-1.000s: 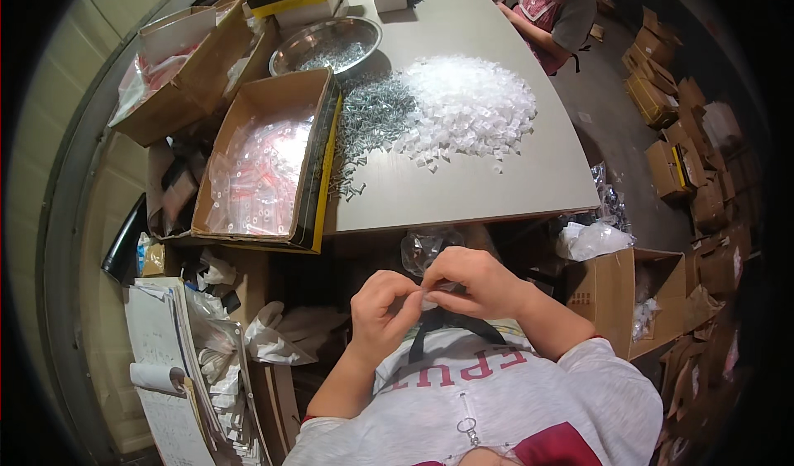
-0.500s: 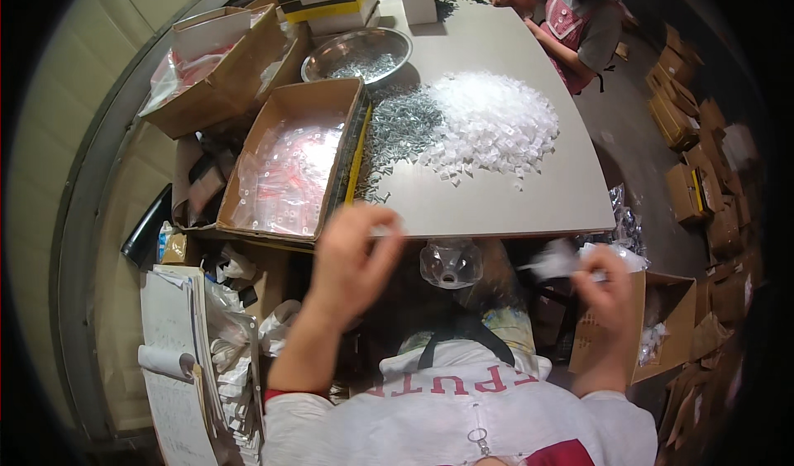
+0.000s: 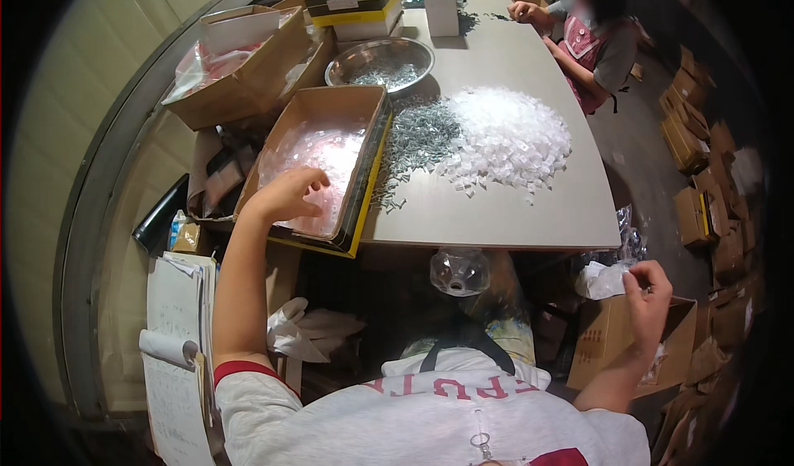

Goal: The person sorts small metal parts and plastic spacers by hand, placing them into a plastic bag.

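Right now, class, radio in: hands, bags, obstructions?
Left hand over clear bags in the cardboard box, grip open. Right hand by white plastic, contact unclear. Nothing visible blocking the bags.

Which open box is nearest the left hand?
The shallow cardboard box beside the grey metal pile, black-and-yellow on its right side: the left hand is over it; other open boxes sit farther off.

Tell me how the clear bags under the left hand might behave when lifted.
The clear bags are probably floppy, since they look thin and see-through. Their glossy glare suggests they may slide over one another.
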`<state>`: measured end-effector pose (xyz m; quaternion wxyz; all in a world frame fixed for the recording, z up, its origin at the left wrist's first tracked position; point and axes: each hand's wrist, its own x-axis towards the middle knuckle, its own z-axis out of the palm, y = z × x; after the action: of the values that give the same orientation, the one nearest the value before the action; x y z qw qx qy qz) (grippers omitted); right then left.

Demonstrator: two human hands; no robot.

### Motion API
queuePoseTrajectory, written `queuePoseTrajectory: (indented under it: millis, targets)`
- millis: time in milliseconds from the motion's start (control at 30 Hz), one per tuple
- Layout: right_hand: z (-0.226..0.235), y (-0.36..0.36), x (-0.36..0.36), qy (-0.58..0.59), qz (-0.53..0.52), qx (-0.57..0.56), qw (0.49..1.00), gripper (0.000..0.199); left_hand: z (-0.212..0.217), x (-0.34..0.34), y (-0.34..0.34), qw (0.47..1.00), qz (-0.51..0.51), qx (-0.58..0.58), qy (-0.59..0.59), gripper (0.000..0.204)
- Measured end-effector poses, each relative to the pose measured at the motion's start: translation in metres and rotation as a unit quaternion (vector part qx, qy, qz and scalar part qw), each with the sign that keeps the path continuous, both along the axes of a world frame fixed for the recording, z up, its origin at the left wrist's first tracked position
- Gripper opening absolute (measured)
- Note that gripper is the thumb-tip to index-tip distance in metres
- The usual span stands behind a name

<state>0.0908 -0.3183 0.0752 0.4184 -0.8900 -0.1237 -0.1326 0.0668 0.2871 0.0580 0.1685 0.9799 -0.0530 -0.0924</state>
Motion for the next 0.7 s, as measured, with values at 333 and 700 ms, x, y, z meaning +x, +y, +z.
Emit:
queuePoseTrajectory:
  millis: [333,700]
  targets:
    - [-0.009,0.079,0.005,0.030,0.166,0.006,0.986,0.013,0.002,0.002,-0.011,0.986,0.113,-0.117,0.032,0.016]
    - [-0.017,0.164,0.010,-0.033,0.374,0.065,0.925,0.022,0.036,-0.042,-0.131,0.877,0.120,-0.416,-0.210,0.015]
